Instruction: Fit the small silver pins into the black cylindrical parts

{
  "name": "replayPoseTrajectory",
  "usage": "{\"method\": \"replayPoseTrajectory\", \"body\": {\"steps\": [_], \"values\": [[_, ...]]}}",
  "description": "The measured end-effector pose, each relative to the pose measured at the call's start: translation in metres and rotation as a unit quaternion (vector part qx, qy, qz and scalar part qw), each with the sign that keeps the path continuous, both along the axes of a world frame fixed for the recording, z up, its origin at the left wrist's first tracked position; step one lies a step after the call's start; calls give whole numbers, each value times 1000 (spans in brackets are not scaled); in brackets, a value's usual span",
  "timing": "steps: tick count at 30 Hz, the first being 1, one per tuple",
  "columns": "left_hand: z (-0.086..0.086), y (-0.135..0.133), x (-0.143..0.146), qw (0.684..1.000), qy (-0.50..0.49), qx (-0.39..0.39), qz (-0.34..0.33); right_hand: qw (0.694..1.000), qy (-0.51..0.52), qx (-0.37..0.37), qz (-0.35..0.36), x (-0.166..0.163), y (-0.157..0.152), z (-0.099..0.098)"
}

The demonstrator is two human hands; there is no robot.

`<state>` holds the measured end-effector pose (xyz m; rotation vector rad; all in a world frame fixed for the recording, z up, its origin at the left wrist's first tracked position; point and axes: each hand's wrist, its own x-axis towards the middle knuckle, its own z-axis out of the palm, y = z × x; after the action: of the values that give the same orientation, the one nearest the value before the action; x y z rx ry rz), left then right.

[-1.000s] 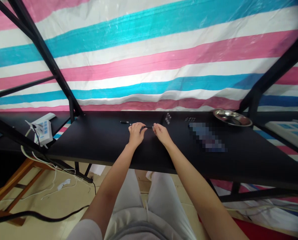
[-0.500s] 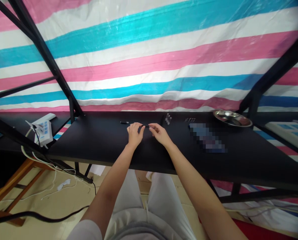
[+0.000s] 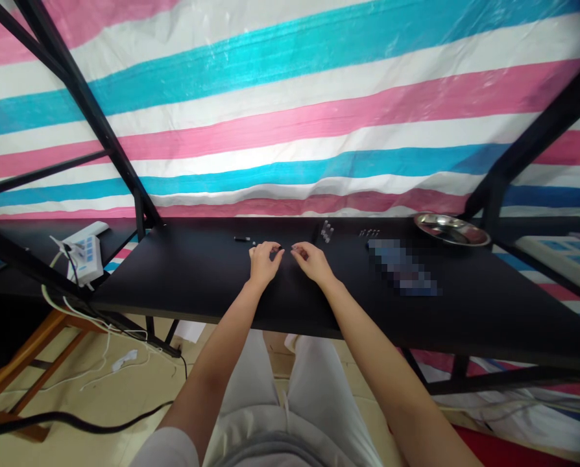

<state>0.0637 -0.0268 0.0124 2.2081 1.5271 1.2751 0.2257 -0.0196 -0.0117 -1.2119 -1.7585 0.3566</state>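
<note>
1. in the head view, the left hand (image 3: 265, 264) is resting low over the black table (image 3: 187, 272), its thumb and fingertips curling toward each other and nearly closing; they are pinching a dark stick (image 3: 281, 248), of which only a short end is showing beside the fingertips.
2. the right hand (image 3: 314, 261) is facing it across a narrow gap, its thumb and fingertips drawing close together; whether they are gripping anything is staying too small to tell.
3. the dark stick is sitting at the left fingertips, on the side facing the right fingers, and is standing apart from them.
4. just beyond and to the left of the left fingers, a black pen piece (image 3: 242, 239) with a pale end is lying on the table.
5. beyond the right fingers and slightly to their right, a cluster of clear caps (image 3: 327, 231) is standing; farther right, some tiny clear pieces (image 3: 369, 233) are lying in a row.
6. to the right of the right fingers, a pixelated object (image 3: 401, 267) is lying, its details hiding; past it, a shiny metal plate (image 3: 451, 231) is resting near the back edge.
7. well left of the left fingers, a white power strip (image 3: 84, 258) is sitting with plugs in it.
8. beyond all the fingers, a striped sheet (image 3: 290, 130) is hanging.
</note>
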Motion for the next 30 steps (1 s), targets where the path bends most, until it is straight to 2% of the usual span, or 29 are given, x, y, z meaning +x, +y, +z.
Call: {"method": "replayPoseTrajectory", "body": {"steps": [5,12,15,19,21,30], "values": [[-4,2,0,999,8,-23,-22,999,-25,-4,41,-3,-1,-1],[-8,3,0,998,24,-22,-62,996,-76,-4,44,-3,-2,1],[-8,1,1,998,12,-18,-55,998,-66,-12,-18,4,1,0],[-6,1,1,999,24,-4,-41,983,-29,-35,-175,25,9,-3],[-6,1,1,999,37,3,-38,973,-12,-50,-227,35,14,-6],[-6,1,-1,998,56,-13,-17,959,4,-73,-274,48,34,-17]]}}
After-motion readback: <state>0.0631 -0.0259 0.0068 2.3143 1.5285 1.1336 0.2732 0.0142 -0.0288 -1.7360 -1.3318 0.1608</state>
